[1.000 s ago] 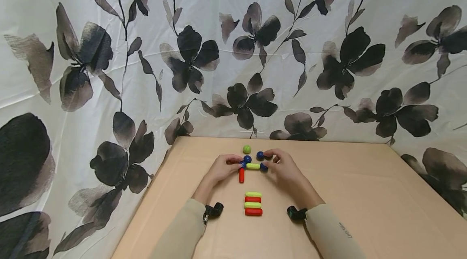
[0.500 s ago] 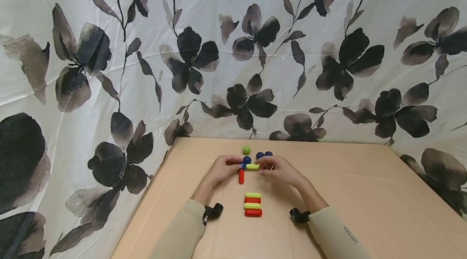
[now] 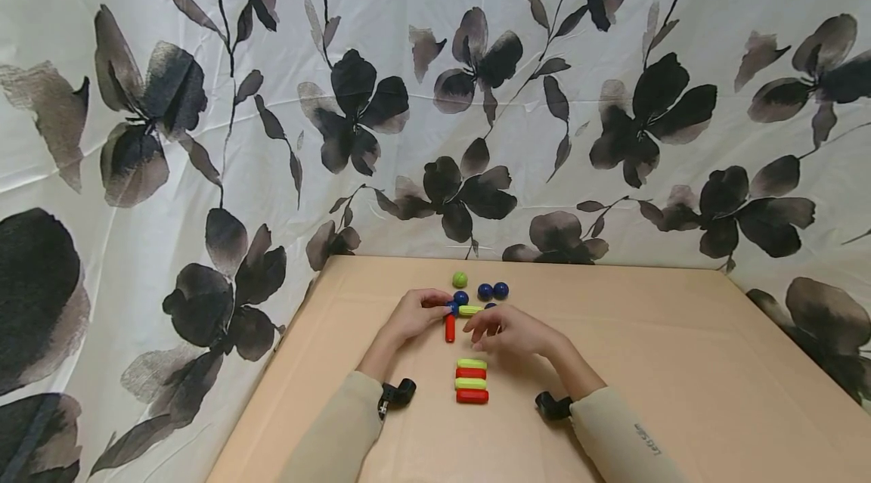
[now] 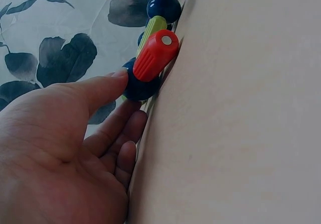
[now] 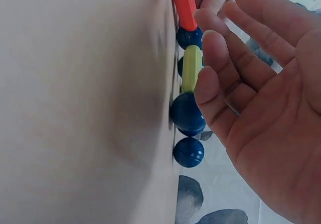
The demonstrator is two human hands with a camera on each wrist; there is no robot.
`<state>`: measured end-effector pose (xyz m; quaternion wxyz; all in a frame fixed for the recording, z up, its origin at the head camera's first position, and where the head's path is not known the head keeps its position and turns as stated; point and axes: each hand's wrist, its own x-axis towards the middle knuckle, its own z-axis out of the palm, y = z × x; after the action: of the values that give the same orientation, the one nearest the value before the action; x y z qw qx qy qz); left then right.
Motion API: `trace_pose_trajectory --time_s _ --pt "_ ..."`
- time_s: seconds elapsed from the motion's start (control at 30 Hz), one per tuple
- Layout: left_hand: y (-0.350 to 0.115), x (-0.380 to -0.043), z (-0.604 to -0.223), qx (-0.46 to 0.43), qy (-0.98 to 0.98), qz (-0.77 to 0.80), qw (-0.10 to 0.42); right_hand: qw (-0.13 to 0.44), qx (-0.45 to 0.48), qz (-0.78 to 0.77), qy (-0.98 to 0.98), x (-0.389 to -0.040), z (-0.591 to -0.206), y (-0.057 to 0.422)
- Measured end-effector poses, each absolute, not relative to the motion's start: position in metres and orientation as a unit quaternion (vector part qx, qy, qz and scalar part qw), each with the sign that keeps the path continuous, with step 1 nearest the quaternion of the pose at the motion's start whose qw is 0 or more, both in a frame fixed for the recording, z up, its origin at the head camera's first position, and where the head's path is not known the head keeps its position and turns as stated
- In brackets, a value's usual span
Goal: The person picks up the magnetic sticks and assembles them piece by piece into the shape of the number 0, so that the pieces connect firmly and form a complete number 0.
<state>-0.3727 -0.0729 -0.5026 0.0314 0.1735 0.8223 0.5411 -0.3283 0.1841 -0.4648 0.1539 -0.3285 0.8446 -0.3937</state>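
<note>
In the head view my left hand (image 3: 413, 315) pinches a blue ball (image 4: 136, 86) between thumb and fingers. From that ball a red magnetic rod (image 3: 450, 329) points toward me, and a yellow-green rod (image 3: 469, 311) runs right to another blue ball (image 3: 491, 306), partly hidden by my right hand. The red rod's near end shows a silver disc in the left wrist view. My right hand (image 3: 516, 330) hovers just in front of the yellow-green rod, its fingers loosely bent and holding nothing. A further blue ball (image 3: 460, 298) sits right behind the held one.
Two blue balls (image 3: 485, 291) stand side by side behind the joined pieces, and a green ball (image 3: 460, 280) is farther back. Several red and yellow-green rods (image 3: 472, 396) lie in a row nearer me. A floral cloth (image 3: 476, 188) hangs behind the table (image 3: 680, 362).
My right hand has let go of the blue balls on the right and drawn back toward me. The two rear blue balls now stand together. My left hand keeps its hold.
</note>
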Motion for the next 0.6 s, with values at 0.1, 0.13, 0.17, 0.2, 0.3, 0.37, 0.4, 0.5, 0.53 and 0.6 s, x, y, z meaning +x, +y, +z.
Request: trace_pose_trajectory --time_s 0.1,0.13,0.17,0.2,0.3,0.37,0.4,0.5,0.53,0.6 --pt "-0.073 -0.372 -0.502 0.176 0.821 0.543 0.031 0.162 -0.334 -0.391 0.842 -0.327 -0.466 0.181" --pt "-0.073 -0.372 -0.502 0.177 0.821 0.542 0.030 0.165 -0.335 -0.390 0.842 -0.327 -0.466 0.180" --pt "-0.073 -0.373 -0.503 0.178 0.821 0.542 0.029 0.167 -0.337 -0.389 0.841 -0.326 -0.466 0.179" --pt "-0.073 -0.373 -0.503 0.178 0.821 0.542 0.029 0.170 -0.338 -0.388 0.840 -0.326 -0.467 0.179" --pt "-0.073 -0.373 -0.504 0.180 0.821 0.541 0.028 0.179 -0.342 -0.386 0.838 -0.325 -0.467 0.177" --pt "-0.073 -0.373 -0.503 0.180 0.821 0.541 0.028 0.183 -0.344 -0.382 0.838 -0.325 -0.468 0.175" --pt "-0.073 -0.373 -0.503 0.180 0.821 0.541 0.027 0.186 -0.344 -0.380 0.838 -0.325 -0.468 0.175" --pt "-0.073 -0.372 -0.502 0.180 0.821 0.540 0.027 0.193 -0.343 -0.376 0.839 -0.325 -0.469 0.173" --pt "-0.073 -0.372 -0.501 0.180 0.822 0.540 0.027 0.195 -0.342 -0.375 0.840 -0.325 -0.469 0.172" --pt "-0.073 -0.372 -0.501 0.181 0.822 0.540 0.026 0.197 -0.339 -0.373 0.841 -0.325 -0.470 0.171"
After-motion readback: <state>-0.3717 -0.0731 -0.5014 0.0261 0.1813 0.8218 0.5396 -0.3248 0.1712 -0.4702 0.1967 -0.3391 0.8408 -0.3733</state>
